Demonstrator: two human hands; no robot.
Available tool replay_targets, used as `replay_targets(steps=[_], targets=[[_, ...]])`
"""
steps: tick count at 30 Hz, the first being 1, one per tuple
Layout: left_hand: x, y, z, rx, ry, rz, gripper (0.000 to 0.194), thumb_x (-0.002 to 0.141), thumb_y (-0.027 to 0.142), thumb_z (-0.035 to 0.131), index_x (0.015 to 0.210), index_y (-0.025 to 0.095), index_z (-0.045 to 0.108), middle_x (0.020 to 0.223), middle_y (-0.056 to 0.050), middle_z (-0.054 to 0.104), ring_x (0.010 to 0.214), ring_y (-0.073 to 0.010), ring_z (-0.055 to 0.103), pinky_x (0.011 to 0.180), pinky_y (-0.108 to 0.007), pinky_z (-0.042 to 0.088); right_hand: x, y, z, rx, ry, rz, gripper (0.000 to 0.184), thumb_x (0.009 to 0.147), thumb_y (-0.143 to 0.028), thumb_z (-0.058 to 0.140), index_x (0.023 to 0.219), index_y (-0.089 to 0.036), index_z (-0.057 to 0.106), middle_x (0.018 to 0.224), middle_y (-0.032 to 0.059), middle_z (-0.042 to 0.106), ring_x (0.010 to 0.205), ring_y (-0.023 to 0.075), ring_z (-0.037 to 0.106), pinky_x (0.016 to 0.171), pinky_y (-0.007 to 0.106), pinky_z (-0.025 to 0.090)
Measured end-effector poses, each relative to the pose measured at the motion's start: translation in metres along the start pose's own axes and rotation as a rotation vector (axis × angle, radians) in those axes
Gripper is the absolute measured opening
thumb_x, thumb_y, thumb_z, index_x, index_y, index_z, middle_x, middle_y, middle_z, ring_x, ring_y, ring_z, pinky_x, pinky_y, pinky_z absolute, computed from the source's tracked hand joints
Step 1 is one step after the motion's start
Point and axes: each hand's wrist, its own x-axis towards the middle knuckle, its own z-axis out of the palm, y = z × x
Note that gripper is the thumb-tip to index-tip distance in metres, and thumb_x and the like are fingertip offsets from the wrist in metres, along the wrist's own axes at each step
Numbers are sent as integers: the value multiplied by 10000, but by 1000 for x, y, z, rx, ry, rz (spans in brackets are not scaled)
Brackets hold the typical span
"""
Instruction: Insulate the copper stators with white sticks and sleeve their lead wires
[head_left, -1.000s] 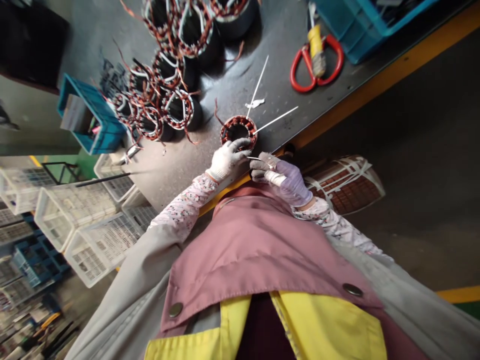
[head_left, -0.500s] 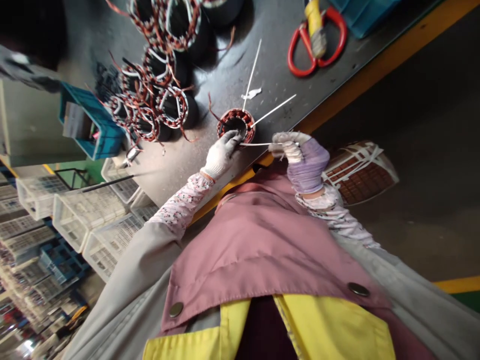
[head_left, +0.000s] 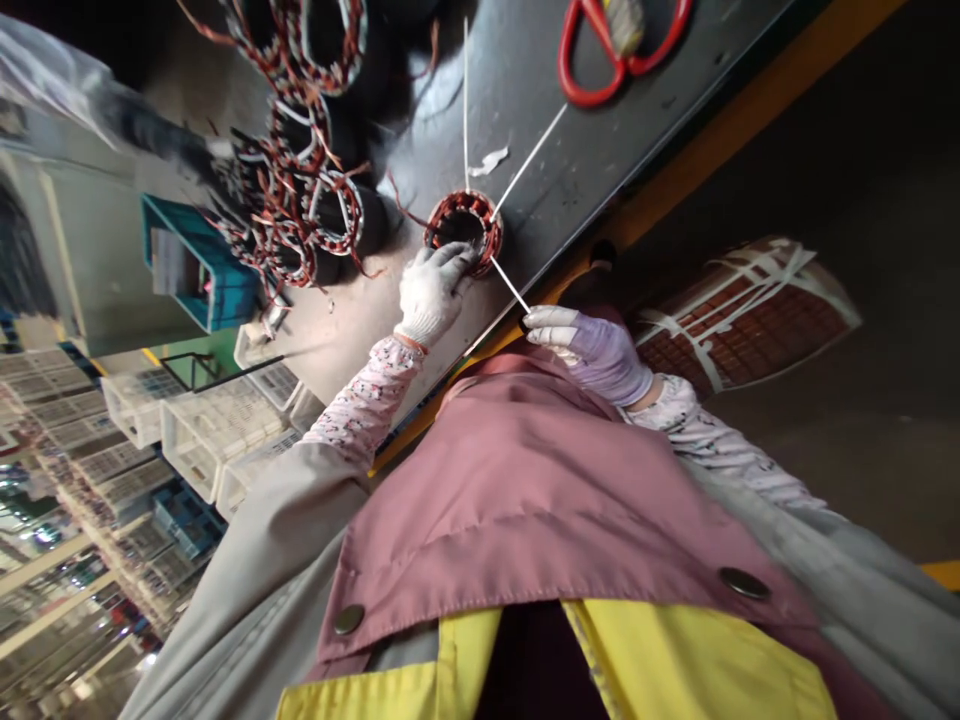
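Copper-wound stator [head_left: 466,200] stands on end on the dark work surface [head_left: 517,80], close to the surface's near edge, with three white cable ties [head_left: 510,285] radiating from its windings: one runs up the surface, one angles off toward the red-handled scissors [head_left: 592,65], and one slants down toward the person. The left hand [head_left: 431,295], in a white knit glove, lies over the stator's near rim, its fingers [head_left: 450,262] curled onto the winding and reaching toward the bore, so the stator is held in place. The right hand [head_left: 592,355], in a lilac disposable glove with white-wrapped fingers [head_left: 547,325], is pinched closed around the free end of that lower tie, just off the surface edge. Beyond the stator sits a cluster of similar wound stators [head_left: 315,205] trailing copper leads, with a blue plastic crate [head_left: 202,290] past them. White perforated crates [head_left: 202,430] stand on the floor, and a brown strapped bundle [head_left: 742,310] lies on the floor to the right — its contents are hard to make out.
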Motion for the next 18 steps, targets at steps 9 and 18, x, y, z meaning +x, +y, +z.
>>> replay_targets(steps=[9, 18], targets=[[0, 2, 0, 138, -97, 61, 605, 889, 292, 624, 1479, 250, 497, 1606, -104, 435, 1508, -339, 339, 1235, -571, 275, -16, -3, 7, 16, 69, 17, 263, 1014, -338, 550, 1188, -273, 736, 1265, 50, 724, 1161, 200, 698, 1026, 354, 597], [8, -1, 20, 69, -23, -8, 575, 916, 375, 550, 1468, 216, 522, 1453, -135, 594, 1454, -331, 417, 1230, -524, 278, -14, 11, 12, 25, 5, 19, 238, 1004, -341, 568, 1117, -258, 760, 1223, 51, 744, 1134, 192, 712, 998, 335, 608]])
